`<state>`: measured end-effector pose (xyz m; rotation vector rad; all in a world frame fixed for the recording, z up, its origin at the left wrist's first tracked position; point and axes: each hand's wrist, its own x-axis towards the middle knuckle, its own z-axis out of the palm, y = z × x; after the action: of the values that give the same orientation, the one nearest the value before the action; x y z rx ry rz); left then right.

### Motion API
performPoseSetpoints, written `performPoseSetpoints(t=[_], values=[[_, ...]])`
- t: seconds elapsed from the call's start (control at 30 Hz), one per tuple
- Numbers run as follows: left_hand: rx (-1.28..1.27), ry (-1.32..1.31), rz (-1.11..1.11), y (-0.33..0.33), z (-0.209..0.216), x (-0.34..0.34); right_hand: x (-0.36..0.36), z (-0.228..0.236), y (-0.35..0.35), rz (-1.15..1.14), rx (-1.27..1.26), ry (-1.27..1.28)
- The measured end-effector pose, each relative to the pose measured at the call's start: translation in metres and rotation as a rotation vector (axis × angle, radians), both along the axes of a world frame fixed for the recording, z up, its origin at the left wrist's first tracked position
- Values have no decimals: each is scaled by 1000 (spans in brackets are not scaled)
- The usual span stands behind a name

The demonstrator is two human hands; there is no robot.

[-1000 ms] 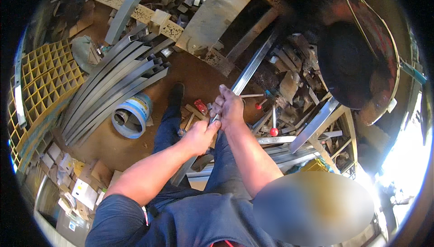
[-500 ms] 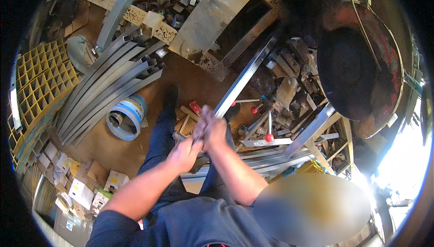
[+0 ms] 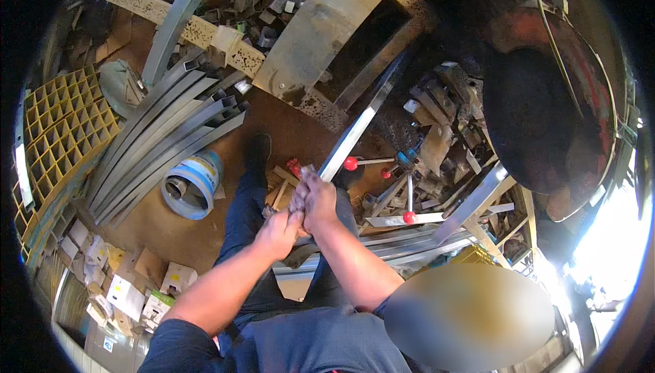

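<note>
A long, shiny metal tube slants from my hands up and away to the right, its far end reaching the dark gap beside a worn cream machine panel. My right hand is closed round the near part of the tube, in front of my legs. Just below and to its left, my left hand is closed in line with the tube and touches the right hand. The tube's near end is mostly hidden by my fingers. To the right of the tube are machine levers with red ball knobs.
Curved grey metal tubes lie stacked at left, near a blue and white bucket and yellow grating. Small boxes sit at lower left. Metal offcuts pile up at right, below a large dark round machine part.
The far part of the tube has swung slightly left. My hands stay closed in nearly the same place, and the view has shifted a little.
</note>
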<state>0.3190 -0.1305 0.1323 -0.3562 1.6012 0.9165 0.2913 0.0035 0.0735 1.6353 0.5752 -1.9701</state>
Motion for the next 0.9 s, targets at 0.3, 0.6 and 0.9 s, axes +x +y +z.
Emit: performPoseSetpoints(t=[0.3,0.6,0.9], values=[[160,-87,202,25,-27,-18,-34,-7,30,1,143,-8],[-67,171,7,7,-14,-11,-14,-4,1,-62,-35,5],[91,184,-82,22,-28,-50,-37,-56,25,-53,33,119]])
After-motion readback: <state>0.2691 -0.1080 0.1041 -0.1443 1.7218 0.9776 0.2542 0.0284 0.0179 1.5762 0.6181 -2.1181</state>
